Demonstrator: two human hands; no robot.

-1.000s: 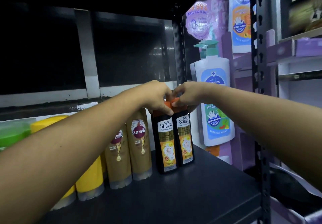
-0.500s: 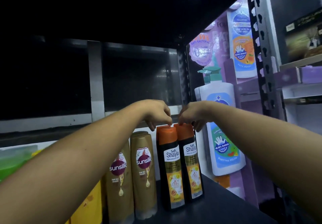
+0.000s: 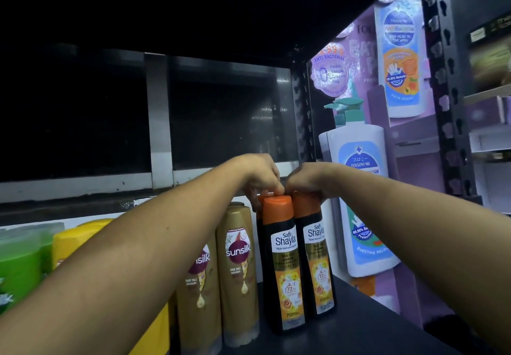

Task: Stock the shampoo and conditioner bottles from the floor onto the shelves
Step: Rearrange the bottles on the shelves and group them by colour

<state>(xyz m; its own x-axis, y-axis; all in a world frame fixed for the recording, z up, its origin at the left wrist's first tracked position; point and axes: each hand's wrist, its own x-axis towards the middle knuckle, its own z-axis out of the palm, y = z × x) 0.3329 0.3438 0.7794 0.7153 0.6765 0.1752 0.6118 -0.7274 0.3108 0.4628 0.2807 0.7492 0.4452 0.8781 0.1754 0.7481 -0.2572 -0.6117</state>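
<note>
Bottles are being squared up at the right end of a dark shelf (image 3: 367, 329). The left hand (image 3: 262, 176) curls its fingers down over the orange cap of the left Shayla bottle (image 3: 282, 266). The right hand (image 3: 307, 180) grips the cap of the right Shayla bottle (image 3: 318, 260) in the same way. Both bottles stand upright on the shelf, touching side by side with their labels facing outward. Holding them by the caps probably lets the person nudge and turn each one without covering the label or knocking its neighbours. Another orange cap peeks out just behind the left bottle, so a second row seems to run towards the back.

To the left, just beside them, stand two gold Sunsilk bottles (image 3: 239, 271), then a yellow bottle (image 3: 69, 241) and a green bottle (image 3: 19, 266) at the far left, partly hidden by the left forearm. Right of the shelf's black upright (image 3: 301, 122), a white pump bottle (image 3: 359, 202) stands in a purple display. Grouping by brand appears to be the aim. The floor stock is out of view, so how much remains cannot be judged.
</note>
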